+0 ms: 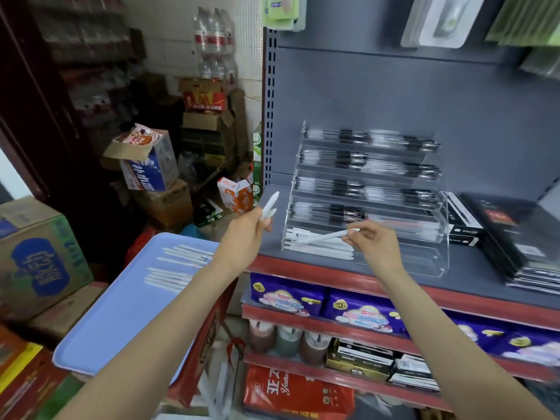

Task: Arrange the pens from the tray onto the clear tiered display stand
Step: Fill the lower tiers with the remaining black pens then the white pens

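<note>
Our right hand (375, 247) pinches one white plastic pen (325, 237) level over the clear acrylic tiered stand (436, 256), likely for bottom-tier placement; left hand (247, 234) grips spare white pens (269, 207) as supply, above the blue tray (121, 313).

**Blur, cropped edges and covered ends**

The dark-clipped pens on the upper tiers of the clear acrylic display stand (366, 183) smear into streaks, so their count cannot be told. The left hand (247, 237) covers the lower ends of its white pens (270, 204). The stack of black notebooks (521, 237) runs off the right edge.
</note>
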`<state>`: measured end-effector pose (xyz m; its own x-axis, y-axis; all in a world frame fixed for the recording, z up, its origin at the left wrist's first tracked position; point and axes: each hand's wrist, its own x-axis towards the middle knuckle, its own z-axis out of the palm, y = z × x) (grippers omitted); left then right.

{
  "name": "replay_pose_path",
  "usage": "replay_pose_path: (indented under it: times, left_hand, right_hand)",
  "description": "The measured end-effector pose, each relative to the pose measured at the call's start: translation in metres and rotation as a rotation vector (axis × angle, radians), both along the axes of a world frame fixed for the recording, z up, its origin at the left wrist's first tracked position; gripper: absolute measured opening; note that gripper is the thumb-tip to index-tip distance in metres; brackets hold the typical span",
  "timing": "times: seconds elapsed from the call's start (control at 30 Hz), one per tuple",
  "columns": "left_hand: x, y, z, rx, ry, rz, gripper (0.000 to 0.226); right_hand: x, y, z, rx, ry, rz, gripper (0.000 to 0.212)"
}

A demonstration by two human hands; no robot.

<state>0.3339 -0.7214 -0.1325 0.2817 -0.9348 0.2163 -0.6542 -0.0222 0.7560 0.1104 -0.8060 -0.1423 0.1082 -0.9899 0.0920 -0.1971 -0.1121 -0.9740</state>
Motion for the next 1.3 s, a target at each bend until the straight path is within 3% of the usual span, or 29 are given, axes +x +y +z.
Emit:
replay_pose_path:
  times: [0.2,0.4,1.0,1.17,1.3]
  left_hand:
    - [-0.01,0.004,0.017,-0.027,-0.154,0.027,0.023]
    - [-0.013,0.003,0.02,-0.062,-0.134,0.035,0.011]
    - [-0.038,-0.018,0.013,0.005,-0.158,-0.037,0.018]
    - [-0.039,-0.016,0.016,-0.002,-0.169,-0.026,0.016]
    - [-0.042,-0.012,0.015,0.008,-0.166,-0.046,0.015]
  right_hand:
    - [-0.002,-0.013,-0.004,-0.214,0.444,0.047,0.004]
    - [-0.007,-0.022,0.0,-0.15,0.657,0.152,0.004]
    - [-0.014,-0.024,0.006,-0.091,0.743,0.324,0.015]
    - [-0.023,-0.028,-0.002,-0.108,0.787,0.374,0.031]
    - [-0.023,-0.023,0.005,-0.221,0.733,0.342,0.019]
